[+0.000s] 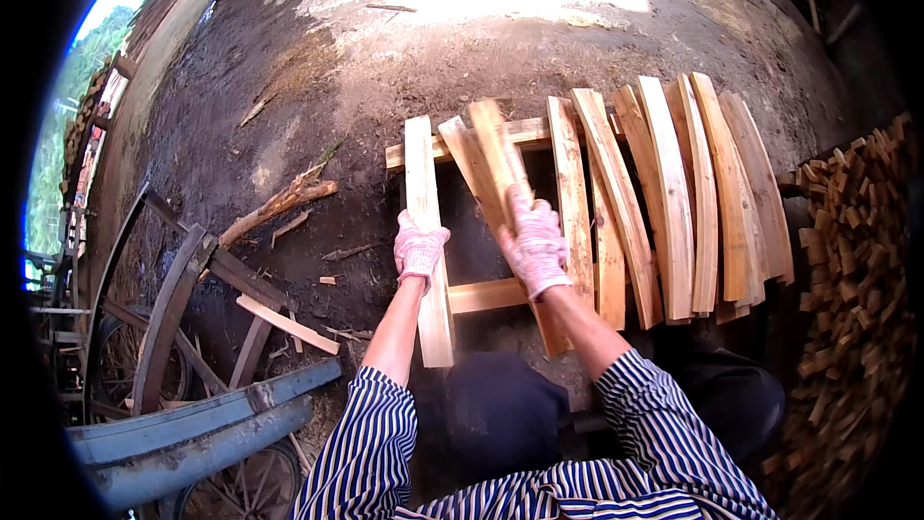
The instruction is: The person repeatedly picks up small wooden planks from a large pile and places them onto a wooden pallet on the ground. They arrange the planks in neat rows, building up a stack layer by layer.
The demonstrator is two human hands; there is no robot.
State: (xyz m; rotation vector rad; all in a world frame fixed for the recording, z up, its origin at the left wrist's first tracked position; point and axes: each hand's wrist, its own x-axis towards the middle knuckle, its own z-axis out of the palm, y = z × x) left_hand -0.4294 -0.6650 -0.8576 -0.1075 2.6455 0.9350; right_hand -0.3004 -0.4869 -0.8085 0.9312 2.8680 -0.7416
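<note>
Both of my hands wear pale pinkish work gloves. My left hand [420, 245] is closed round a straight, light wooden slat [421, 169] that lies across the left end of a low wooden frame [488, 296]. My right hand [535, 244] grips another slat [495, 140], smeared by motion at its far end. Just beneath that one, a further slat [465, 156] slants over the frame, partly hidden by my right hand. Right of my hands, several slats [680, 202] lie side by side and overlapping across the frame, some of them curved.
A large stack of cut wood [852, 260] rises at the right. To the left stand curved metal pieces [171, 323] and a blue metal beam [207, 424], with spoked wheels [252, 486] below. A rough branch [284, 202] and wood scraps lie on the dirt floor [385, 58].
</note>
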